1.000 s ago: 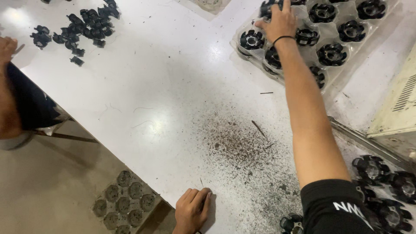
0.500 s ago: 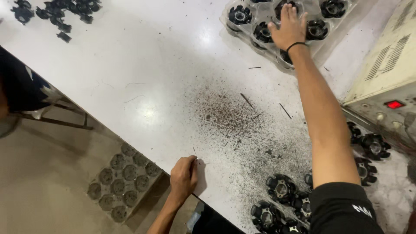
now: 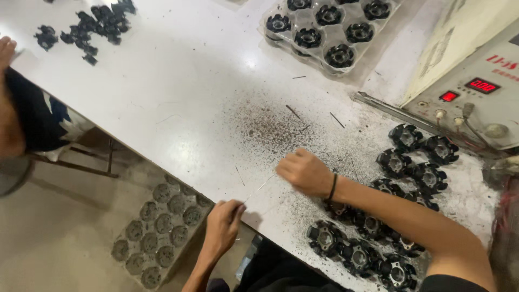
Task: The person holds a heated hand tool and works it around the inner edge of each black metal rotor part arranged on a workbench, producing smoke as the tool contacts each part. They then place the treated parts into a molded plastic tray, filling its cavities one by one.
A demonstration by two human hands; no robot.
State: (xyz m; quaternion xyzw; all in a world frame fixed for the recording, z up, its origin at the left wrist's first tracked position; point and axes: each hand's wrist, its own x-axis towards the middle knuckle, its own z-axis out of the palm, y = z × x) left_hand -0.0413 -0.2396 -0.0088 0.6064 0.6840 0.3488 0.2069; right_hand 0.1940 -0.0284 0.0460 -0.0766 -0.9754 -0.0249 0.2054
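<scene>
Far left edge of the white worktable [image 3: 178, 81]: another person's forearm [image 3: 8, 103] and dark sleeve, off the surface. Near the far left corner, a loose scatter of small black plastic parts [image 3: 92, 27], well apart from both hands. Below the near edge, on the floor, a grey moulded tray [image 3: 162, 227] with round empty pockets. Left hand [image 3: 224, 221] sits at the near edge, fingers curled shut, pinching one end of a thin wire [image 3: 258, 189] that runs up and right across the surface. Right hand [image 3: 305, 172], black band at the wrist, fingers closed in a loose fist at the wire's other end; whether they actually clamp it cannot be told. Between and beyond the hands, a patch of dark filings [image 3: 275, 130] with a few short stray wire bits. Broad bare stretch of surface from there toward the far left corner. Far edge, centre-right: clear blister tray [image 3: 303, 24] holding black round rotor-like parts, one per pocket. Near right corner: cluster of black round parts [image 3: 373, 238] just under the right forearm, more toward the right edge. Right edge: cream machine housing [image 3: 476, 70] with two small red lit displays, knobs below them, and a metal bar along its base.
</scene>
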